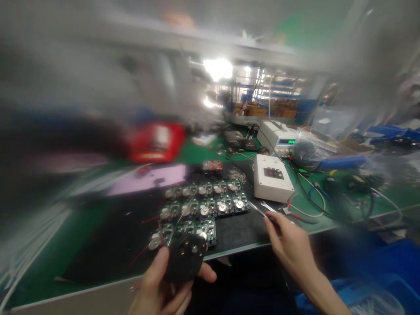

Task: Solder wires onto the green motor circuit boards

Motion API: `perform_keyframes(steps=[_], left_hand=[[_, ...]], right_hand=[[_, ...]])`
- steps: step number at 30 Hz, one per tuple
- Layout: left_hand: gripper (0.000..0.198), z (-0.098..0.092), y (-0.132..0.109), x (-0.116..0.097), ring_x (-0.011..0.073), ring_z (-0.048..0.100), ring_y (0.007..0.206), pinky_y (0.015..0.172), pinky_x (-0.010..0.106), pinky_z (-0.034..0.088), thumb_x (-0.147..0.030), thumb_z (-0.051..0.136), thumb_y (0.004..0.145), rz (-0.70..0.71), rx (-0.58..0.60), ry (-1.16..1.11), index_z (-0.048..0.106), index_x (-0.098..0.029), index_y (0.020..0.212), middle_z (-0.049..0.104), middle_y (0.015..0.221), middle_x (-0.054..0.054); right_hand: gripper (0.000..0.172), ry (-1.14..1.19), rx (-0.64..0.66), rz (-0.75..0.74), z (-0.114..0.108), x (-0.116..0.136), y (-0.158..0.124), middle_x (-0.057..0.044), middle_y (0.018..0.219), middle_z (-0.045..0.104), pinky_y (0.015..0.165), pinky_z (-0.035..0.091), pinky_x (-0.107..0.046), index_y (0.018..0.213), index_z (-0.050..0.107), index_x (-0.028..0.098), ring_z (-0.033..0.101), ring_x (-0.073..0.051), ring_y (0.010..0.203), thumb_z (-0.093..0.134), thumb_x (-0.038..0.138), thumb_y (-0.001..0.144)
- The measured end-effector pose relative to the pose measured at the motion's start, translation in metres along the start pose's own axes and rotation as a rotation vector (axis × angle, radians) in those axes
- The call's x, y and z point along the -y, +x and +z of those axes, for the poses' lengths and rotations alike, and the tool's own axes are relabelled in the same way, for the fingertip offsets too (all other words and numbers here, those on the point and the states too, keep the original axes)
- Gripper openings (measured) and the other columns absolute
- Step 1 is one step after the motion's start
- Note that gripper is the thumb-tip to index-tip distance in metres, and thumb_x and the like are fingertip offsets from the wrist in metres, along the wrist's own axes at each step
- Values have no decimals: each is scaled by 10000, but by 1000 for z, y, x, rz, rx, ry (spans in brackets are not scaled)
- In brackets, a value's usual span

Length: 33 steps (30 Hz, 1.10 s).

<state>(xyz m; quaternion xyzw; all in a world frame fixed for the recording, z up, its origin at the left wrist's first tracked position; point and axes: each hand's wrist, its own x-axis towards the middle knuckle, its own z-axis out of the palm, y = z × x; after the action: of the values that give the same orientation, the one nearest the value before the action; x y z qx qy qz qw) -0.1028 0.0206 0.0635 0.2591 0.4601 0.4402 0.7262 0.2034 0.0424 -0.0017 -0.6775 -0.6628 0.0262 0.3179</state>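
Note:
My left hand (164, 280) grips a black plastic housing (187, 258) with small brass-coloured inserts on its face. Thin wires rise beside my thumb, one dark and one reddish. Behind the housing, green circuit boards (206, 210) with round silver parts stand in rows on a black mat (234, 229). My right hand (292, 240) is closed round slim silver tweezers (257, 210), whose tip points at the nearest board on the right. Just beyond that hand lie a small wrench (267, 206) and red-handled pliers (293, 213).
A white box with black switches (274, 177) stands right of the boards. Behind it is a power supply (278, 135) with a lit display. Loose cables (315, 205) run along the right. A red container (157, 142) and a pink sheet (151, 179) are blurred at left.

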Motion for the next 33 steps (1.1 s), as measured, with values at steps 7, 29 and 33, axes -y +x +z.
perform_keyframes(steps=[7, 29, 33], left_hand=[[665, 11, -7, 7, 11, 132, 469, 461, 195, 132, -690, 508, 999, -1, 138, -93, 740, -71, 1069, 786, 896, 217], [705, 27, -20, 15, 74, 261, 485, 465, 238, 171, -815, 309, 995, 287, -44, 409, 582, -194, 1186, 634, 811, 14], [508, 23, -43, -4, 124, 505, 522, 473, 227, 350, -678, 368, 1060, 526, -458, 737, 643, -253, 1103, 660, 756, 0]], right_hand=[[362, -136, 28, -19, 13, -7, 15, -161, 1173, 730, 835, 522, -434, 1290, 652, 168, 713, -356, 1028, 458, 391, 1082], [245, 1671, 441, 517, -11, 104, -2, -125, 1140, 754, 874, 634, -335, 1160, 704, 167, 756, -220, 946, 682, 368, 1022], [463, 1784, 536, 520, -18, 98, -1, -162, 1135, 759, 674, 641, -323, 1152, 725, 168, 762, -243, 856, 483, 558, 1092]])
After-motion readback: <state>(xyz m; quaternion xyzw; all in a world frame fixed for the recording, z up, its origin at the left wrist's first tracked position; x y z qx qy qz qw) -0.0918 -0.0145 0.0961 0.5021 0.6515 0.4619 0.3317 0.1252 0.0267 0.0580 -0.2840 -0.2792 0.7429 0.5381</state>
